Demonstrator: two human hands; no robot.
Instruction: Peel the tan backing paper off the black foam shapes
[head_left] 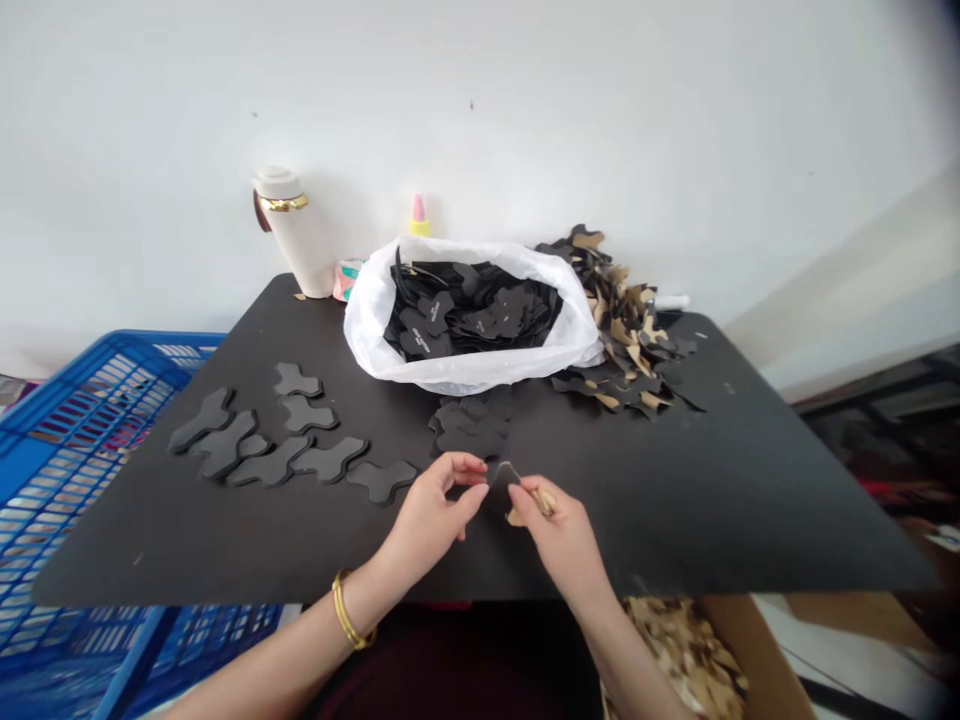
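Note:
My right hand (559, 525) pinches a small black foam-like piece (501, 484) with a curved outline. Tan backing paper (541, 500) is bunched under its fingers. Close on the other side, my left hand (431, 505), with gold bangles at the wrist, has its thumb and fingers apart at the piece's edge; whether they touch it is unclear. Just beyond the hands lies a pile of black pieces (469, 425). Several wavy three-lobed black pieces (326, 458) lie in small stacks to the left. Behind, a white plastic bag (480, 372) holds many black pieces, some with printed marks.
A heap of black-and-tan scraps (626, 325) lies right of the bag. A white tumbler (296, 235) and a pink-tipped yellow bottle (420, 218) stand by the wall. A blue basket (112, 350) is beside the black table (712, 500); a carton (761, 660) of tan scraps sits below.

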